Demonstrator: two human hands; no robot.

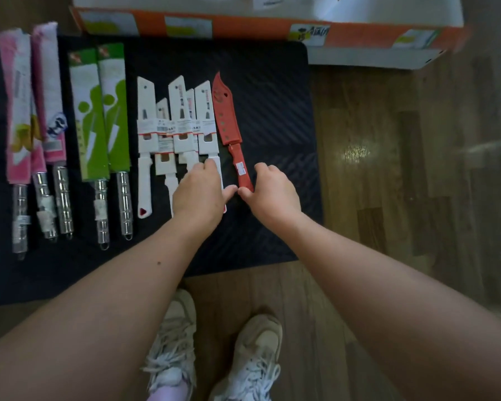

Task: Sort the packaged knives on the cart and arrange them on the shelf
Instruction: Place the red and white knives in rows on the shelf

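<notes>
pinching the handle end of the red knife (226,118), the right grip (272,192) curls round it on the black cart mat (272,96); just left of the red knife, the left grip (198,195) curls over the handle of a white packaged knife (206,117).

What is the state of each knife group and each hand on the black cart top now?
Red knife, sheathed, lying flat, handle pinched by right hand.
Rightmost white knife, sheathed, flat, handle gripped by left hand.
Other white knives, sheathed, flat, overlapping.
Green-packaged knives, side by side, untouched.
Pink-packaged knives, flat, untouched.
</notes>
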